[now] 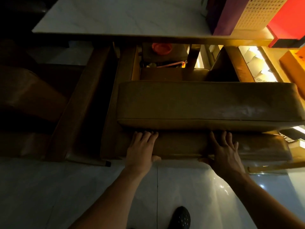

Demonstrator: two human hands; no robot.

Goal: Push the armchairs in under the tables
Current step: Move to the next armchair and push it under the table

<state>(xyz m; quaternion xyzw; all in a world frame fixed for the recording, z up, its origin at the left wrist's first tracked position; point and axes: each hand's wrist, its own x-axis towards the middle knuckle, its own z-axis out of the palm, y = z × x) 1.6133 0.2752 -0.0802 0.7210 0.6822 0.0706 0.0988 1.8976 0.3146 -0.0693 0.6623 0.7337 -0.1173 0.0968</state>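
A brown leather armchair (206, 103) stands in front of me with its padded back cushion facing up. Its front part reaches under the white marble-topped table (115, 19). My left hand (140, 147) and my right hand (226, 149) both lie flat on the armchair's rear top rail (183, 144), fingers tucked against the cushion and thumbs hooked over the back edge. A second brown armchair (29, 96) sits in shadow to the left, beside the first one.
Glossy white floor tiles (49, 195) lie under me, and my dark shoe (181, 218) shows at the bottom. A purple box (231, 15), a perforated panel and a red box (290, 19) rest on the table's right side. An orange bowl (161, 47) sits below the table. Lit shelving is at the right.
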